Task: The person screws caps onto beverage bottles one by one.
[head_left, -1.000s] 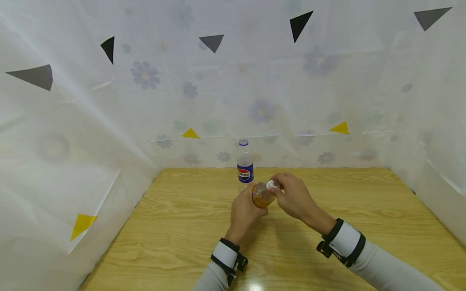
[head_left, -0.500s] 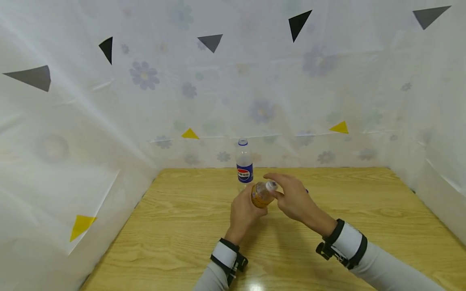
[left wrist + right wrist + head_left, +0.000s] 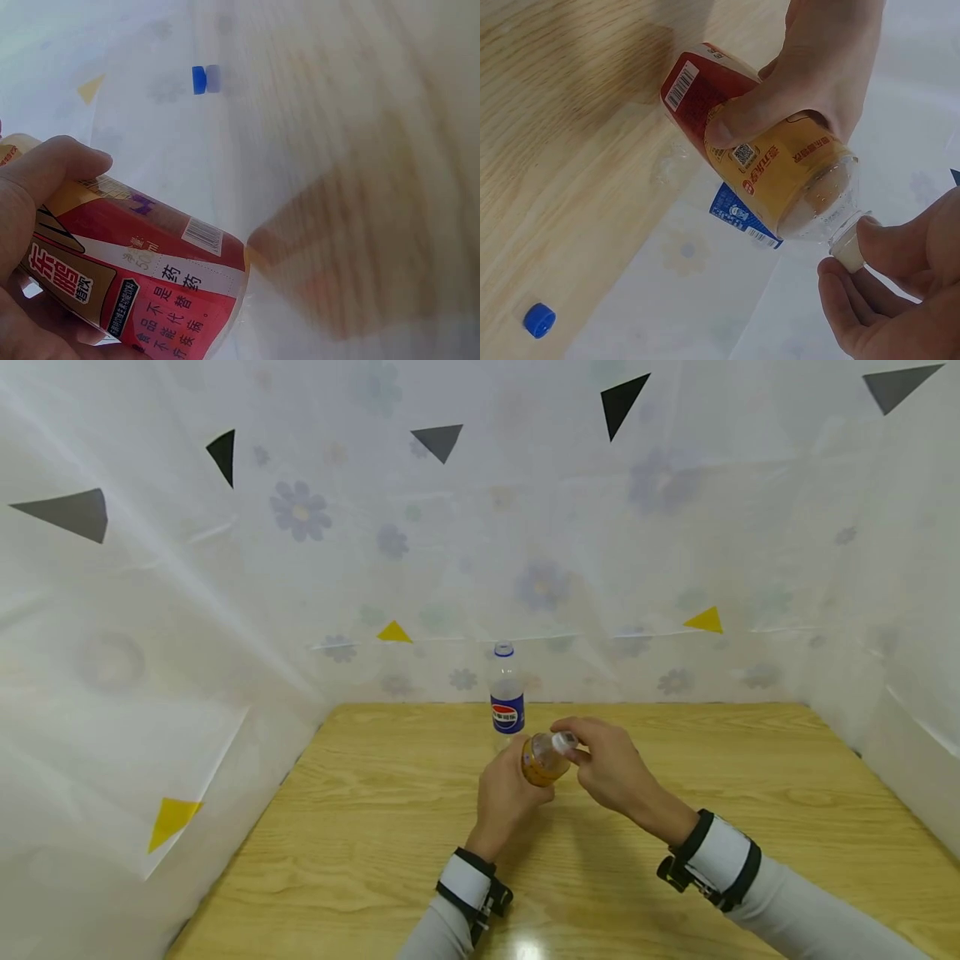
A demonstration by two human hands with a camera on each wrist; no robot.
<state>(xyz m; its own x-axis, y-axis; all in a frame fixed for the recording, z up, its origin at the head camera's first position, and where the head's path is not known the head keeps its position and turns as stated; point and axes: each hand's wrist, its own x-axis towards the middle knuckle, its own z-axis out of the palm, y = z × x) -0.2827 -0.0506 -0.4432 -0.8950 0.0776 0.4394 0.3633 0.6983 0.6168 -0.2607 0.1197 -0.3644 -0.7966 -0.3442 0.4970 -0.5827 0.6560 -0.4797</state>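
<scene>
The work in hand is the cap on the tea bottle (image 3: 542,760), and it looks to be in its middle: the left hand (image 3: 504,793) is wrapped round the labelled body, thumb across the label, holding the bottle lifted off the bench (image 3: 360,827) and tilted with its neck toward the right hand (image 3: 611,768), whose thumb and fingertips (image 3: 838,271) pinch the pale cap (image 3: 847,251). The cap sits on the neck with no gap showing, so I judge it is not yet off; whether it is being loosened or tightened cannot be told from these frames. The bottle is above the middle of the bench, somewhat toward the far edge. Behind it, close to the far edge, a clear bottle with a blue label (image 3: 506,697) stands upright; its mouth looks open, though it is small in the frame. The head view gives this layout and both wrist bands, but the cap is tiny there. The right wrist view shows what it lacks: the pinch on the cap, the amber drink and bubbles at the shoulder, the red and orange label with its barcode, and a loose blue cap (image 3: 538,319) lying on the bench apart from both bottles. The left wrist view shows the palm and thumb (image 3: 56,161) on the label up close, with the bench blurred behind.
</scene>
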